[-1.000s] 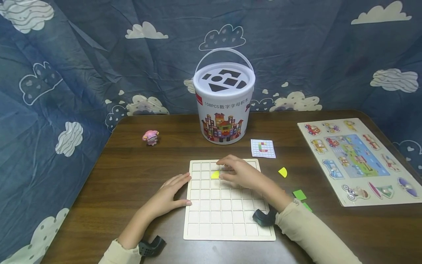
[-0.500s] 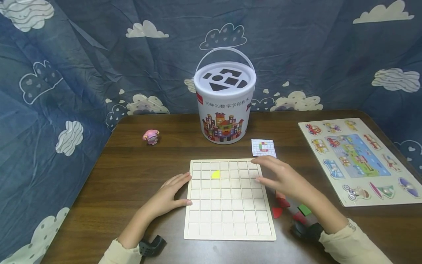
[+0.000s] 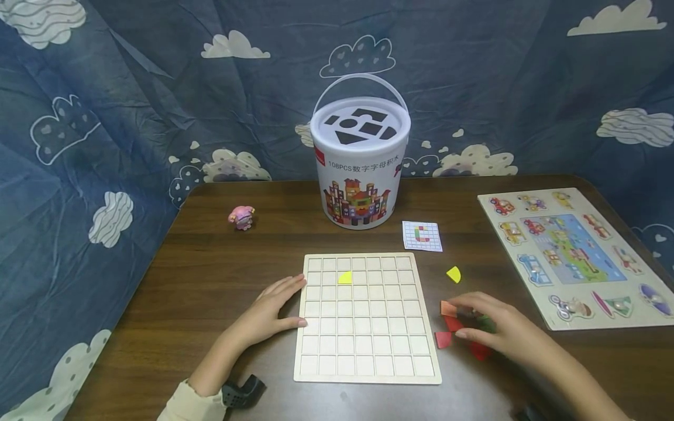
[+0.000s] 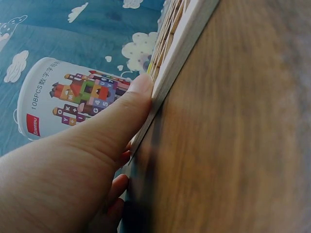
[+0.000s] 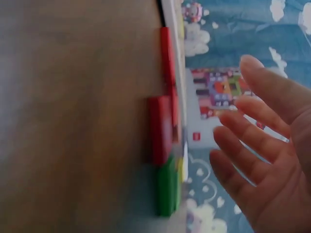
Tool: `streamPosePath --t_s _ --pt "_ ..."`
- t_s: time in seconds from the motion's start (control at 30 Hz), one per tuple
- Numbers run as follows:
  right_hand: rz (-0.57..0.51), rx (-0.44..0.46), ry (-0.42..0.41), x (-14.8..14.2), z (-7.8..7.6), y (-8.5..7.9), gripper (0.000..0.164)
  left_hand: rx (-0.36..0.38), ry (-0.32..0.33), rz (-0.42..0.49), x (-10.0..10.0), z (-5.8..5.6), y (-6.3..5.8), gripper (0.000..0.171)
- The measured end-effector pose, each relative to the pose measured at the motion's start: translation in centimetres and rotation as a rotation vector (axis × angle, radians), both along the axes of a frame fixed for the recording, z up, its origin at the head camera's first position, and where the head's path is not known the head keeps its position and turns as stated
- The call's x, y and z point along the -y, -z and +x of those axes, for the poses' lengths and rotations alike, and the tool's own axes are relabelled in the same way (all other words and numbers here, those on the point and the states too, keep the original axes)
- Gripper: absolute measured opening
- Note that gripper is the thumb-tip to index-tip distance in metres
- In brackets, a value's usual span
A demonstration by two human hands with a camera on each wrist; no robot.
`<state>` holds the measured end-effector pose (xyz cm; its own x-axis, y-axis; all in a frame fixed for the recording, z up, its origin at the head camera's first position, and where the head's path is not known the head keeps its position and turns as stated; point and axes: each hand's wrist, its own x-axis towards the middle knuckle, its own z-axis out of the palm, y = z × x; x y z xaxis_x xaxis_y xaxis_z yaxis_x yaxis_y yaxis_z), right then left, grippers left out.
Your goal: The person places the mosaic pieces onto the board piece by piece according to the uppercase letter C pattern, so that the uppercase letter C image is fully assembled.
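A pale wooden grid board (image 3: pixel 363 345) lies on the table, a yellow quarter-circle piece (image 3: pixel 345 278) set in one cell of its second row. My left hand (image 3: pixel 265 310) rests against the board's left edge, fingers extended; the left wrist view shows the thumb (image 4: pixel 131 99) touching that edge. To the right of the board, my right hand (image 3: pixel 500 327) hovers over loose pieces, its fingers parted and holding nothing. Around it are an orange piece (image 3: pixel 448 309), red pieces (image 3: pixel 443 340) and a partly covered green piece (image 3: pixel 485 321). The right wrist view shows a green block (image 5: pixel 166 189) below the red ones.
Another yellow quarter-circle (image 3: pixel 454 274) lies right of the board. Behind it is a small pattern card (image 3: pixel 422 236). A white lidded bucket (image 3: pixel 360 169) stands at the back, a pink figurine (image 3: pixel 241 217) to its left. A picture puzzle board (image 3: pixel 526 257) occupies the right side.
My right hand has moved from over the yellow piece on the board, rightward and toward me, to the loose pieces. The left hand stays in place.
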<state>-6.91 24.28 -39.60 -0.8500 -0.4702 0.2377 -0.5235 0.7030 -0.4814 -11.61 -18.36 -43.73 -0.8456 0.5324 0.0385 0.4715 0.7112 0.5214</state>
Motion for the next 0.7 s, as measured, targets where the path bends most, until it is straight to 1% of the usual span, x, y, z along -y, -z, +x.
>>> streamPosePath --t_s 0.13,0.27,0.33,0.37,0.47,0.57,0.7 --pt "0.018 0.061 -0.012 -1.2 1.2 0.4 0.051 0.001 -0.002 -0.004 0.0 0.0 0.0 0.077" --pt "0.089 0.194 0.005 -2.1 1.8 0.5 0.052 0.000 -0.001 -0.004 0.0 0.0 -0.1 0.077" --pt "0.124 0.251 0.006 -2.5 1.9 0.6 0.051 0.000 -0.001 -0.005 0.0 0.0 -0.1 0.077" --pt "0.138 0.264 0.003 -2.6 1.9 0.6 0.049 -0.001 0.000 -0.007 0.0 0.0 -0.1 0.077" --pt "0.161 0.257 -0.028 -3.0 1.8 0.9 0.041 0.001 0.003 -0.008 0.0 0.0 -0.1 0.078" --pt "0.167 0.190 -0.054 -3.1 1.7 1.0 0.031 0.002 0.004 -0.006 -0.1 0.0 -0.2 0.078" --pt "0.174 0.142 -0.061 -2.8 1.4 1.3 0.025 0.006 0.000 -0.002 0.0 0.0 -0.2 0.078"
